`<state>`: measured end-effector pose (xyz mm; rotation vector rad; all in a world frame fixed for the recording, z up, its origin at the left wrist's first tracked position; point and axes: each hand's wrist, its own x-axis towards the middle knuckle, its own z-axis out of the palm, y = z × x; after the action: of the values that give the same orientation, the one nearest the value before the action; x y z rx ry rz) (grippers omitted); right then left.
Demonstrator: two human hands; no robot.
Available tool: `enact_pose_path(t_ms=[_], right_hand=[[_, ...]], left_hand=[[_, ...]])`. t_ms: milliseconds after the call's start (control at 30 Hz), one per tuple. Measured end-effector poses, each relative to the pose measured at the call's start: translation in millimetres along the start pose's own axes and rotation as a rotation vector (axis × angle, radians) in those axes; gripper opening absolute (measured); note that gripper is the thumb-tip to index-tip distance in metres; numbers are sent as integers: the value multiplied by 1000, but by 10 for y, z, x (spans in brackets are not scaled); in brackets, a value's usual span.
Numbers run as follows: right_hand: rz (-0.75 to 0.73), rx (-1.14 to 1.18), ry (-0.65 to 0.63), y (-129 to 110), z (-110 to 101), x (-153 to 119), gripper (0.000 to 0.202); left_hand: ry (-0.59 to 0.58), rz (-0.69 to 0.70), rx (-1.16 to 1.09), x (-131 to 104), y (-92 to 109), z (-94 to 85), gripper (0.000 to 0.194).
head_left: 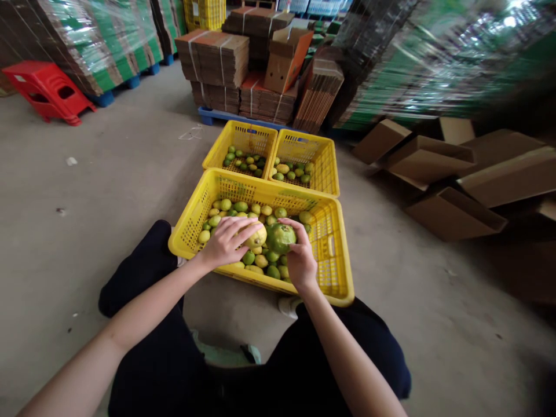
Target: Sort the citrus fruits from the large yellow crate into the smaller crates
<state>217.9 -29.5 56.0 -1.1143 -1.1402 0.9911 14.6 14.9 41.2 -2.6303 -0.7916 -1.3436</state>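
Observation:
Over a large yellow crate of yellow and green citrus fruit, my left hand grips a yellow fruit. Close beside it, my right hand has its fingers round a green fruit with brown marks near its top. Loose fruit lies below both hands inside the crate. Two smaller yellow crates, one at the back left and one at the back right, stand against the large crate's far side, each with some fruit on its bottom.
Bundled flat cardboard sits on a blue pallet behind the crates. Open cardboard boxes lie on the right. A red stool stands at the far left, near wrapped stacks. My knees flank the large crate's near side.

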Motion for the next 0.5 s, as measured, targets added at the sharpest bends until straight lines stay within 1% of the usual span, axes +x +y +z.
enact_pose_path(t_ms=[133, 367, 433, 500], right_hand=[[-9, -41, 20, 23, -6, 8, 46], [-103, -90, -4, 92, -58, 13, 40], [-94, -109, -4, 83, -54, 13, 37], [-78, -163, 0, 70, -38, 19, 34]], left_hand=[[3, 5, -1, 8, 9, 2, 72], [2, 24, -6, -2, 19, 10, 69], [-4, -1, -38, -1, 29, 11, 67], [-9, -88, -108, 8, 33, 16, 63]])
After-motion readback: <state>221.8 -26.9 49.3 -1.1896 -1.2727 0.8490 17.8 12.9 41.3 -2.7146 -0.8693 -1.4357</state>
